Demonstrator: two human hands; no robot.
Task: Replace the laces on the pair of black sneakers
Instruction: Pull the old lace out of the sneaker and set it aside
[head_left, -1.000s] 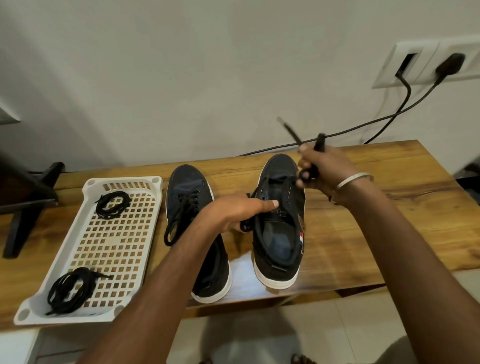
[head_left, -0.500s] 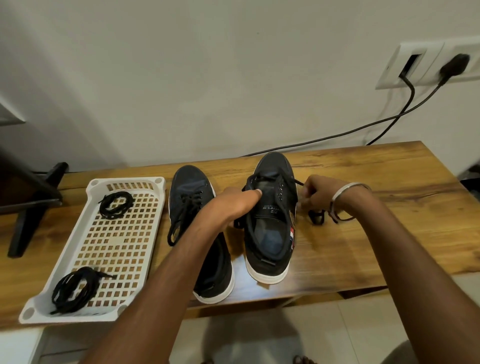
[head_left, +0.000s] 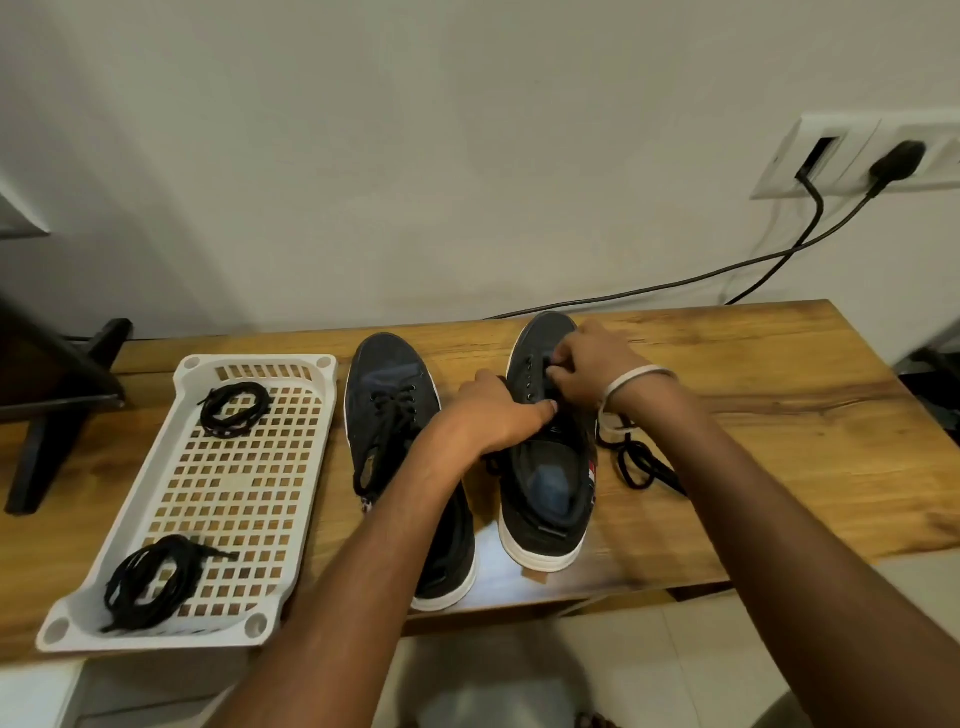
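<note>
The right sneaker (head_left: 545, 467) stands on the wooden table (head_left: 779, 441), just beside the left sneaker (head_left: 395, 441). The left hand (head_left: 493, 415) grips its side. The right hand (head_left: 587, 374) was by the shoe's side; now it has moved up over the toe end and pinches the lace there. Loose lace (head_left: 636, 462) lies on the right. Farther left, a white tray (head_left: 171, 519) holds two lace bundles. Cables (head_left: 727, 270) run along the far wall.
</note>
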